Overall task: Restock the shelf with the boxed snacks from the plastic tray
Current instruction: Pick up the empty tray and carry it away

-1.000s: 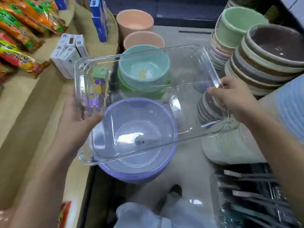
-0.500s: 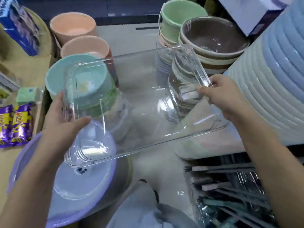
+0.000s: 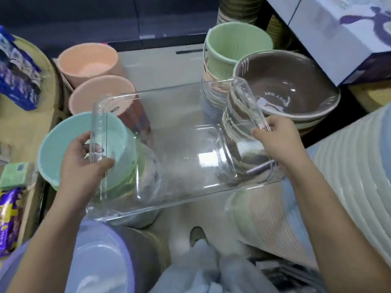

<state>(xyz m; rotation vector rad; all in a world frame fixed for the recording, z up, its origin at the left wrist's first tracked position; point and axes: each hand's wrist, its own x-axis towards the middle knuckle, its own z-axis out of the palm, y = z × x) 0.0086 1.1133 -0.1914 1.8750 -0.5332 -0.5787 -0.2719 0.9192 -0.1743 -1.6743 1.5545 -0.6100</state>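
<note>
I hold a clear plastic tray (image 3: 179, 149) level in front of me, with nothing visible inside it. My left hand (image 3: 84, 166) grips its left rim, thumb inside the wall. My right hand (image 3: 277, 140) grips the right rim. The tan shelf (image 3: 25, 132) runs along the left edge of the view, with a blue snack box (image 3: 17, 81), a small green box (image 3: 14, 175) and purple snack packets (image 3: 9, 218) on it. The tray hangs over stacked basins, to the right of the shelf.
Stacks of plastic basins and buckets crowd the floor: peach buckets (image 3: 88, 62), a teal basin (image 3: 69, 151), a green bucket (image 3: 237, 43), a brown bowl (image 3: 289, 87), a lilac basin (image 3: 99, 261). A tall ribbed stack (image 3: 355, 166) and a white carton (image 3: 342, 32) stand right.
The view has swung right, away from the shelf, and the tray has gone with it. The shelf's white boxes and orange packets have left the view. Both hands keep their grip.
</note>
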